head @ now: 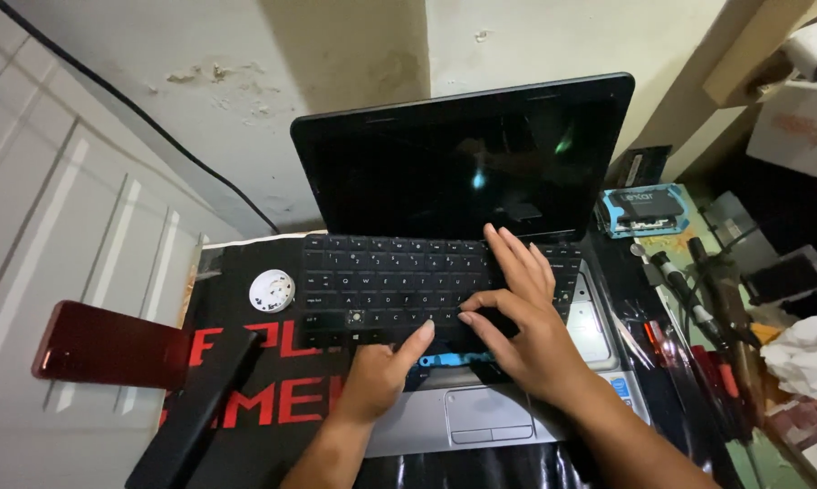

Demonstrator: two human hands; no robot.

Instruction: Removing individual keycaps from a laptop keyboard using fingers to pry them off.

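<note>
Both hands — left hand (377, 371), right hand (517, 312) — grip the loose keyboard (390, 285); white dish (272, 291) sits beside it.

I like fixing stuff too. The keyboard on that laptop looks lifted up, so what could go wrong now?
1. Both the left hand and right hand hold the loosened black keyboard; a hard pull might bend it or tear whatever is connected beneath, which is hidden.
2. The small white dish sits close by and could get knocked over.
3. The open dark screen stands right behind the fingers and might get bumped.
</note>
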